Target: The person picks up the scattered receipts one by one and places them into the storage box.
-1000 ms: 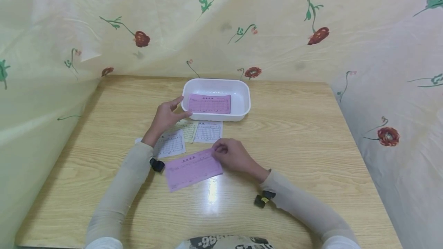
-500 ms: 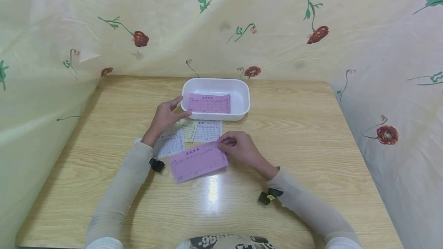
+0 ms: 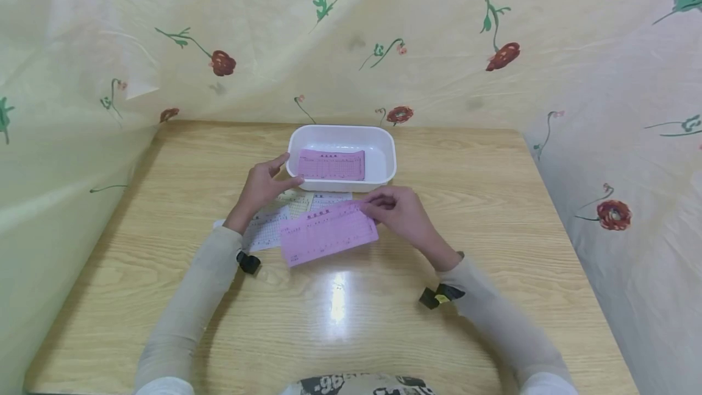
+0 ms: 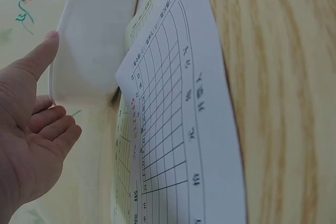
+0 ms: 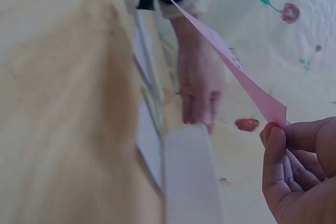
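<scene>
In the head view, the right hand [image 3: 403, 212] pinches a pink slip [image 3: 329, 233] at its far right corner, thumb and fingertips together on the paper, so the slip reaches out to the left of the hand and slants toward the near side. It lies between the two hands, nearer than the white tray [image 3: 381, 163], and partly covers a left white slip [image 3: 265, 233], a yellow slip [image 3: 299, 205] and a right white slip [image 3: 330, 198] on the wooden table [image 3: 466, 218]. A pink stack [image 3: 331, 166] sits in the tray's left part. The left hand [image 3: 262, 186] touches the tray's left end, thumb and forefinger spread well apart. In the left wrist view, the thumb meets the tray's edge while the other fingers bend loosely beside it; the left white slip, printed with a grid, partly overlaps yellow paper. In the right wrist view, the pink slip is clamped between thumb and fingers, clear of the table, its free end stretching away from the hand.
</scene>
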### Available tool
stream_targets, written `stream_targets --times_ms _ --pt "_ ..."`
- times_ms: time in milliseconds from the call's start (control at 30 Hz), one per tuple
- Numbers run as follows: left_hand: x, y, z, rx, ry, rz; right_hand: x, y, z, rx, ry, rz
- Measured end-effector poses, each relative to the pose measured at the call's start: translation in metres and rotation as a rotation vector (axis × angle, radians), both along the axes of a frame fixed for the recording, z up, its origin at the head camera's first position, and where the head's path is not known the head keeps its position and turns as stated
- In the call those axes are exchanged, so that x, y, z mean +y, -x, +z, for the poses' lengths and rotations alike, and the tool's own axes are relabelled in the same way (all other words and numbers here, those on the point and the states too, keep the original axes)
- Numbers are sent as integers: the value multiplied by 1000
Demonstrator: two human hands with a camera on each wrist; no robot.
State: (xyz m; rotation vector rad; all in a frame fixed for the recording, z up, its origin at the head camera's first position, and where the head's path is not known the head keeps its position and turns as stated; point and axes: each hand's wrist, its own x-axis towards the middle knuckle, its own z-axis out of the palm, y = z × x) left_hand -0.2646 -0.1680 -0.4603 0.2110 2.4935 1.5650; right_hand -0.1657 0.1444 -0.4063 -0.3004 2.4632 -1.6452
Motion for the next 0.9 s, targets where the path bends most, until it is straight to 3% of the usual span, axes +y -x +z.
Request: stream_targets --times_ms 367,900 --pt "-2 1 -2 21 27 -3 14 32 28 109 59 -90" --pt "-2 1 -5 3 27 3 15 82 33 105 122 -260"
